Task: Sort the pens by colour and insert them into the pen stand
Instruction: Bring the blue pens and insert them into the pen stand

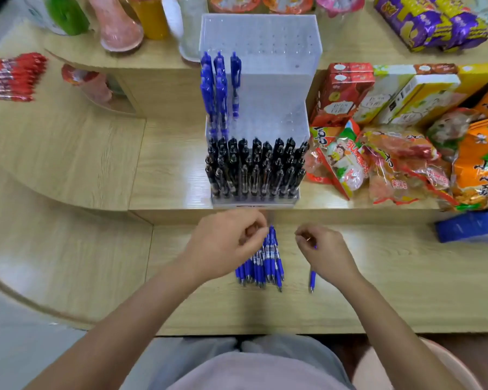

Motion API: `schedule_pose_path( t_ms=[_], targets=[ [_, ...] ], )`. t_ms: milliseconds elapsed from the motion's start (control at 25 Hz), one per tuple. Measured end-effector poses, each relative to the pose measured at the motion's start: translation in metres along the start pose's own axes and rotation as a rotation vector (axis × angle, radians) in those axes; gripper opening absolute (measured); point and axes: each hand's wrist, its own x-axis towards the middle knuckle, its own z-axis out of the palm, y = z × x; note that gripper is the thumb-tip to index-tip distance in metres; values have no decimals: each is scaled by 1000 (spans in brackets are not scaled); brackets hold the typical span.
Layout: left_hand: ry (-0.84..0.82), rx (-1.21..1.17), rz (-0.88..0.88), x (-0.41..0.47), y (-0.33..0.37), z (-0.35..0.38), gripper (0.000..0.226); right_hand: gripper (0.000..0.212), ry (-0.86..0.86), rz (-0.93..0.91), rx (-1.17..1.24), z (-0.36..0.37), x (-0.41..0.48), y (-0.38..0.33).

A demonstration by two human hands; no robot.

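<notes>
Stepped wooden counter (68,153) in what looks like a shop display, snacks (400,164) piled at the right and bottles (119,23) along the back, where a seated person sorts pens by colour. At centre stands the clear tiered stand (279,66), its holes rising in rows so each colour can take a block of its own. Black pens (255,170) fill the low front rows, upright and packed close, and that colour appears done. Behind them only a few blue pens (219,88) stand in the left columns of the middle tier, clips up, so the blue block is judged barely begun; the top tier shows bare holes. On the lower ledge, just in front of the stand, a heap (265,266) of blue pens lies bunched with tips toward the person, handy to both hands. Red pens (12,77) wait in a flat row at the far left, well apart from the stand, seemingly kept for last. Left hand (226,243) hovers at the heap's clip ends with fingers curled; whether it pinches a pen cannot be told. Right hand (327,251), beside the heap, grips one blue pen (312,280) near its top, tip down toward the ledge, probably next for the stand.
</notes>
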Motion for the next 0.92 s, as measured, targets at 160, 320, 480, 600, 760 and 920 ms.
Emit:
schedule_pose_path(
  t_ms=[160,320,480,600,760,920],
  targets=[
    [-224,-182,-588,-21,-58,97,20,23,2,289,-12,48,0,48],
    [-198,-214,-873,-18,-95,147,55,26,56,590,-89,72,6,93],
    [-148,-274,-1008,-4,-106,178,73,62,-20,752,-44,98,23,92],
    [-123,-261,-1053,3,-101,196,81,80,-23,669,-31,120,33,78],
    [-45,-176,-1087,13,-94,213,94,95,-48,621,-93,138,52,61],
    [-42,-66,-1063,18,-91,223,101,95,-51,541,-249,147,54,59]
  ],
)
